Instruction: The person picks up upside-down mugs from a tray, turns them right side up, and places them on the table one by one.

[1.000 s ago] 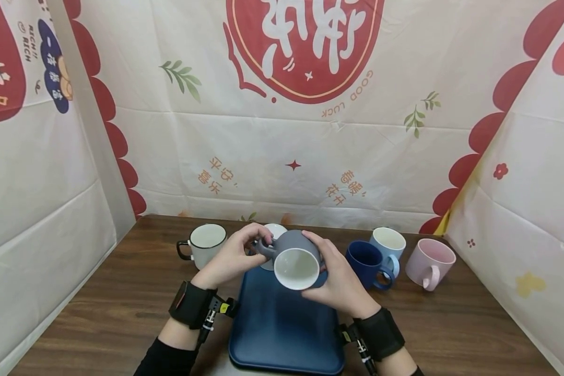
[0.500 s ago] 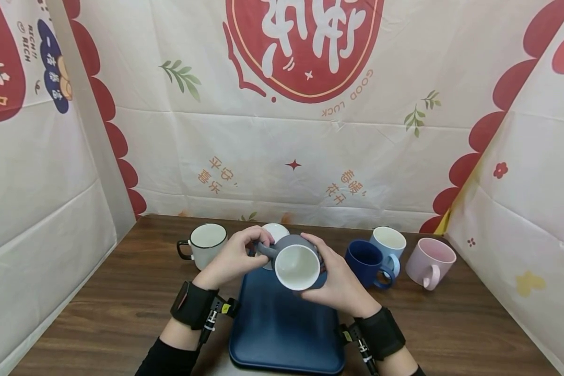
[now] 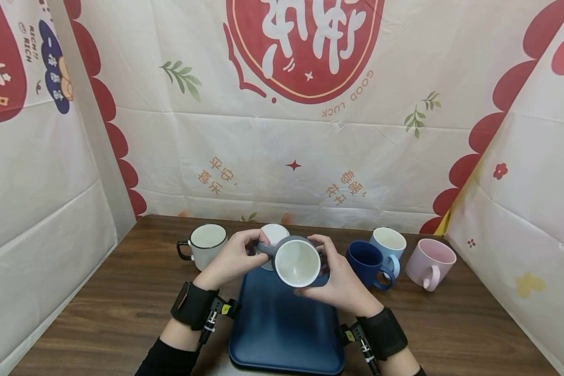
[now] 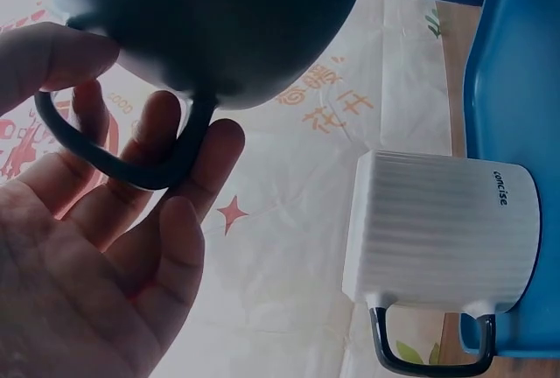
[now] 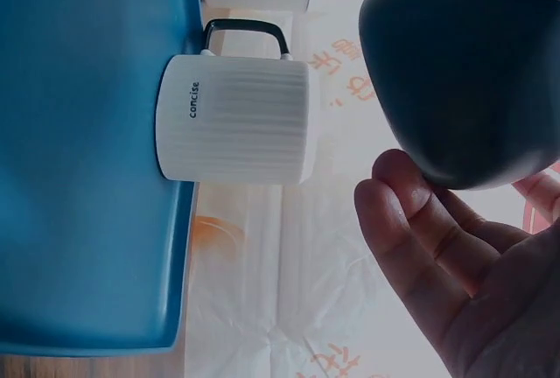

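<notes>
A grey mug (image 3: 297, 263) with a pale inside is held up over the far part of the dark blue tray (image 3: 286, 334), its mouth tilted toward the head camera. My left hand (image 3: 237, 256) pinches its handle (image 4: 109, 164) between thumb and fingers. From the other side, my right hand (image 3: 342, 282) holds the body, thumb low and fingers curled along the far side. The right wrist view has fingertips (image 5: 398, 177) right at the mug's rounded base. Behind the grey mug, partly hidden, stands a white ribbed mug (image 4: 446, 229) marked "concise", with a black handle.
A white mug with a black rim (image 3: 208, 243) stands on the wooden table (image 3: 122, 297) at the left. To the right are a dark blue mug (image 3: 363, 261), a light blue mug (image 3: 388, 240) and a pink mug (image 3: 430, 261). Printed cloth (image 3: 282, 136) hangs around the table.
The grey mug has turned so that its mouth faces the head camera more squarely and less of its outside shows. My right fingers have shifted along its side; the left hand keeps the handle.
</notes>
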`<state>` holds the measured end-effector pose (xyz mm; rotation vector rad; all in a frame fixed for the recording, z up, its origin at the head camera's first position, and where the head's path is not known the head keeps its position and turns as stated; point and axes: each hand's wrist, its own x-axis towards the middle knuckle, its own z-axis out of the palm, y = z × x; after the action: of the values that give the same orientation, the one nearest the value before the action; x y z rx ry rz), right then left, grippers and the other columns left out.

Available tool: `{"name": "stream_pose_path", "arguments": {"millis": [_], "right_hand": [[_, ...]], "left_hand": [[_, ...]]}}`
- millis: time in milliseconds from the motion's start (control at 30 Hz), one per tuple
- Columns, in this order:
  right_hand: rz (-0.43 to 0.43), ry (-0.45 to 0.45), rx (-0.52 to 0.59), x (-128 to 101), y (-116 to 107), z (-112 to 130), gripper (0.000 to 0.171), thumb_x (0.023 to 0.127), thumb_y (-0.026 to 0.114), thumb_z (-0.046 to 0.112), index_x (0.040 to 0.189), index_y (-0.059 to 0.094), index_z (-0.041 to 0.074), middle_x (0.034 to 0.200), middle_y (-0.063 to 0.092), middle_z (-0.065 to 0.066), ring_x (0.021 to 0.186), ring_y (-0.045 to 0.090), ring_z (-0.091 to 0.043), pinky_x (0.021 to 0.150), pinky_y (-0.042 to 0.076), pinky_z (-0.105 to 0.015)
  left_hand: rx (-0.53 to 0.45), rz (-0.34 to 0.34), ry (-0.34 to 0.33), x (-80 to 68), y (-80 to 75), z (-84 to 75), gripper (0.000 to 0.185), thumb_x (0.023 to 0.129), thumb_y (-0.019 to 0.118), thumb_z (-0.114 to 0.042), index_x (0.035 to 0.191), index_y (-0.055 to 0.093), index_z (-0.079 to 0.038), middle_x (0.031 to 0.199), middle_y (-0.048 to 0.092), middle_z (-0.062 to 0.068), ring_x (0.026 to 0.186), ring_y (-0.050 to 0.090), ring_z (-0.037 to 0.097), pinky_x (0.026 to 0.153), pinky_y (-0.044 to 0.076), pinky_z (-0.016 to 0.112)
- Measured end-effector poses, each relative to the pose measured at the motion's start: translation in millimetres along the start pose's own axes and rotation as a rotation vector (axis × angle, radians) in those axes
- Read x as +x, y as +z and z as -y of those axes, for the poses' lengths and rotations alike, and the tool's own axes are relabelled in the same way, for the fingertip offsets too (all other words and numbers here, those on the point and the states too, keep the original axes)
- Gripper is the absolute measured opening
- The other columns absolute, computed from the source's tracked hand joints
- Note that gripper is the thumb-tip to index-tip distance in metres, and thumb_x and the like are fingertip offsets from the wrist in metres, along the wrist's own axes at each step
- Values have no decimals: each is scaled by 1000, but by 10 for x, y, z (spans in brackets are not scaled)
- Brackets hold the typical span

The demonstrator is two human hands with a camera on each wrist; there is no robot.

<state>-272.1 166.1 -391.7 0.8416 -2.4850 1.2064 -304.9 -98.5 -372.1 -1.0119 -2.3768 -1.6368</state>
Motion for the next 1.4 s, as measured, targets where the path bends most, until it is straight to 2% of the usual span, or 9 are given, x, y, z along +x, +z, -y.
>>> {"name": "stream_pose_path", "arguments": {"millis": [200, 433, 700, 1067, 1400], "right_hand": [[1, 7, 25, -7, -14, 16, 99, 65, 95, 32, 142, 35, 21, 117, 62, -2, 87, 62, -16, 72, 55, -39], [6, 10, 41, -10, -26, 0, 95, 66, 94, 31, 141, 37, 27, 112, 64, 0, 82, 62, -16, 70, 55, -41], [31, 25, 65, -15, -33, -16, 88, 71, 91, 29, 142, 39, 26, 110, 64, -3, 81, 61, -18, 70, 55, -41], [47, 48, 105, -17, -45, 22, 81, 78, 86, 27, 144, 40, 27, 123, 58, -5, 84, 58, -22, 71, 53, -39], [63, 54, 169, -25, -7, 14, 73, 83, 81, 24, 144, 41, 25, 124, 58, -5, 90, 56, -25, 71, 52, -40]], "left_hand": [[-29, 2, 8, -4, 7, 1, 8, 89, 69, -5, 88, 62, -10, 85, 56, 2, 76, 53, 19, 69, 45, 36], [-38, 13, 16, -6, 12, -5, 8, 91, 67, -6, 87, 60, -8, 85, 55, 2, 76, 54, 18, 69, 46, 36], [-23, 29, -10, -2, 18, 6, 13, 92, 66, -9, 81, 58, -10, 80, 53, 1, 73, 51, 19, 66, 41, 32], [-61, 41, -40, 4, 16, -13, 17, 93, 63, -7, 77, 57, -9, 73, 47, -1, 67, 46, 17, 62, 37, 29], [-57, 51, -54, 4, 24, -8, 22, 93, 60, -7, 72, 56, -8, 68, 49, 1, 65, 47, 16, 62, 40, 28]]}}
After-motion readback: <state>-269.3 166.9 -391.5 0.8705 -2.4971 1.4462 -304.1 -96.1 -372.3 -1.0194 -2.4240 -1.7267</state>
